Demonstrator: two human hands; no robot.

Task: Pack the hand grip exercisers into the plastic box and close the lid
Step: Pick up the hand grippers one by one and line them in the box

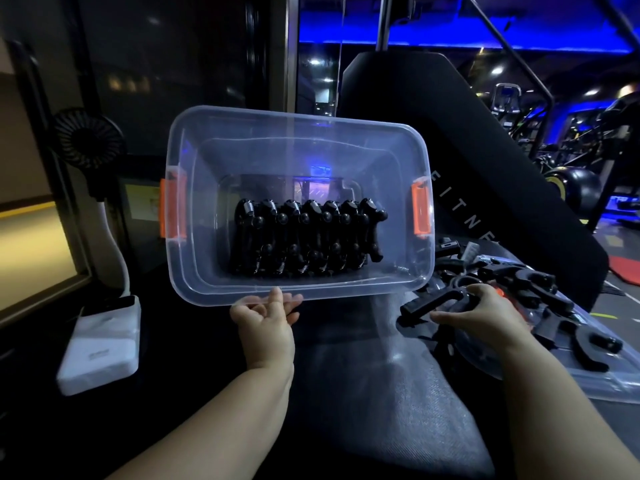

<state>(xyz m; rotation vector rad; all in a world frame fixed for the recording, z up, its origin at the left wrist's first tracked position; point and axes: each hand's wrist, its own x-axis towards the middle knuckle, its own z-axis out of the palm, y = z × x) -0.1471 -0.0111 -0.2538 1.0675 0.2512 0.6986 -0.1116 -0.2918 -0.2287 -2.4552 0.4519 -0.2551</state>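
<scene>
**Loading in progress: box part-filled, lid off**

Head view. The left hand (266, 315) holds the near rim of the plastic box (204, 237) with its fingers curled on it, tipping the opening toward the camera. A row of packed exercisers (304, 240) stands across the floor, with room left at the right. The right hand (485, 313) closes round a loose exerciser (436, 303) from the pile on the lid (606, 382), just beside the box. Judged step: loading. The next move calls for lifting that piece clear and seating it at the row's right end.

Seven black spring hand grip exercisers (304, 240) line one clear plastic box (294, 150) with two orange latches (420, 211); loose exercisers (533, 284), uncountable, at four o'clock.
</scene>
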